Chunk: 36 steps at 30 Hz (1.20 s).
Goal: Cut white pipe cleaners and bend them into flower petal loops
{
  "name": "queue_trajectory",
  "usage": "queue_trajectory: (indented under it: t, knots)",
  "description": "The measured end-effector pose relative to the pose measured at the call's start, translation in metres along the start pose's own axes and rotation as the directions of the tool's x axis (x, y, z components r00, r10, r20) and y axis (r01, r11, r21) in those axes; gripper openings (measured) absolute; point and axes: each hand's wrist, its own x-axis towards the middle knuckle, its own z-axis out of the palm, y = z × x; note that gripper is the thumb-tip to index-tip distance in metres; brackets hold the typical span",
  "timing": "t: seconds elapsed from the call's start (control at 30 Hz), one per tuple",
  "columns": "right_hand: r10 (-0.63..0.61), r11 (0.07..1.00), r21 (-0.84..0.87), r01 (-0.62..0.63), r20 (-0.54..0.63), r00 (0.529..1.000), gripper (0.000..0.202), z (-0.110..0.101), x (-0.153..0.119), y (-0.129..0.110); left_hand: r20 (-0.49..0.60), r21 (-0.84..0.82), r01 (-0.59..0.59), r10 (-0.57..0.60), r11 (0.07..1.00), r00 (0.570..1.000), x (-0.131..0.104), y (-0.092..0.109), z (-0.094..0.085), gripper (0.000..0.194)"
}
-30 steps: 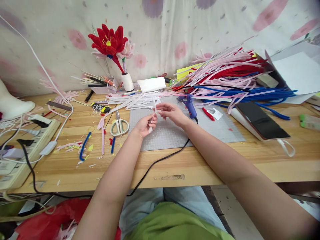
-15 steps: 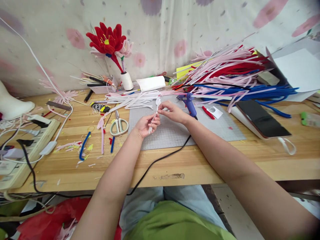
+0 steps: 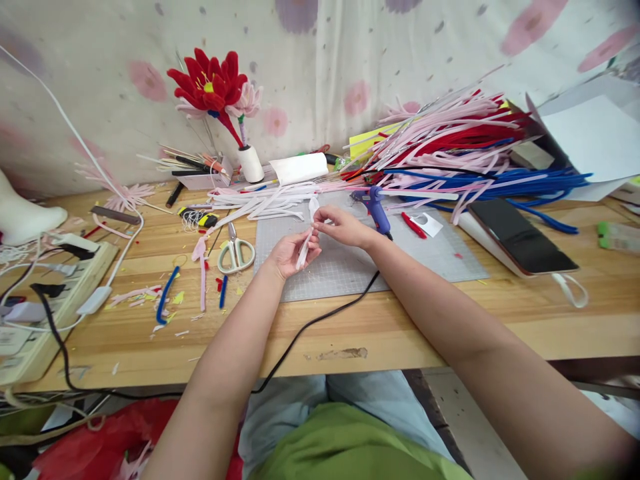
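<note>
My left hand (image 3: 295, 255) is closed around the lower part of a white fuzzy strip (image 3: 303, 251), above the left part of a grey cutting mat (image 3: 330, 273). The fingers of my right hand (image 3: 336, 225) pinch the same strip higher up, where its looped white top shows just above the fingertips. Both hands nearly touch. A blue glue gun (image 3: 376, 210) lies on the mat to the right of my right hand. White-handled scissors (image 3: 236, 253) rest left of my left hand.
White pipe cleaners (image 3: 270, 200) lie behind the hands, and a large pink, red and blue pile (image 3: 450, 147) is at the back right. A red flower (image 3: 210, 83) stands at the back left. A phone (image 3: 520, 237) lies right; a power strip (image 3: 95, 273) sits left.
The whole view has shifted slightly. The white strip has turned a little between my fingers, and both hands keep their hold on it.
</note>
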Motion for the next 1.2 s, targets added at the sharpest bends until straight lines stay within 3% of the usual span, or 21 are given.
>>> queue_trajectory:
  t: [0.13,0.2,0.27,0.33,0.4,0.47,0.57,0.63,0.67,0.77,0.83,1.0,1.2]
  knots:
    - [-0.01,1.0,-0.002,0.01,-0.003,1.0,0.013,-0.001,-0.001,0.001,-0.085,0.205,-0.133,0.153,0.97,0.985,0.005,-0.004,0.0,0.01]
    - [-0.016,1.0,-0.014,0.016,-0.015,1.0,0.013,-0.001,-0.001,0.002,-0.116,0.39,-0.229,0.295,0.892,0.948,0.007,-0.007,0.0,0.01]
    - [-0.008,1.0,-0.03,0.007,-0.029,1.0,0.012,0.0,-0.001,0.002,-0.104,0.623,-0.333,0.497,0.708,0.862,0.008,-0.01,0.0,0.012]
    - [0.012,0.999,-0.041,-0.014,-0.051,0.999,0.012,0.003,-0.001,0.002,-0.022,0.803,-0.403,0.698,0.439,0.716,0.006,-0.013,0.002,0.014]
    - [0.037,0.998,-0.045,-0.041,-0.088,0.995,0.011,0.006,0.0,0.002,0.082,0.879,-0.422,0.802,0.222,0.592,0.004,-0.015,0.003,0.013]
    - [0.061,0.996,-0.054,-0.069,-0.141,0.988,0.012,0.009,0.002,0.001,0.125,0.896,-0.422,0.833,0.138,0.538,0.003,-0.017,0.004,0.012]
    - [0.096,0.994,-0.03,-0.101,-0.116,0.989,0.015,0.006,0.005,0.002,0.101,0.895,-0.419,0.846,0.152,0.523,0.005,-0.019,0.003,0.011]
    - [0.112,0.991,0.083,-0.109,-0.03,0.993,0.018,-0.001,0.004,0.002,0.035,0.871,-0.423,0.829,0.248,0.558,0.007,-0.018,0.002,0.01]
    - [0.112,0.978,0.174,-0.111,0.005,0.994,0.021,-0.006,0.004,0.003,-0.018,0.836,-0.429,0.799,0.341,0.601,0.008,-0.017,0.002,0.01]
    - [0.071,0.906,0.416,-0.078,0.032,0.997,0.032,-0.018,-0.001,0.005,-0.128,0.6,-0.412,0.59,0.686,0.797,0.007,-0.013,0.004,0.008]
    - [0.019,0.89,0.455,-0.038,0.047,0.999,0.039,-0.022,-0.003,0.007,-0.113,0.434,-0.376,0.464,0.819,0.878,0.005,-0.01,0.006,0.008]
    - [-0.091,0.966,0.247,0.073,0.064,0.994,0.027,-0.016,0.0,0.009,-0.077,0.32,-0.305,0.345,0.897,0.935,0.0,-0.006,0.007,0.008]
    - [-0.194,0.979,-0.044,0.197,0.078,0.978,0.021,-0.013,0.002,-0.003,-0.085,0.352,-0.313,0.363,0.882,0.928,0.002,-0.007,0.006,0.007]
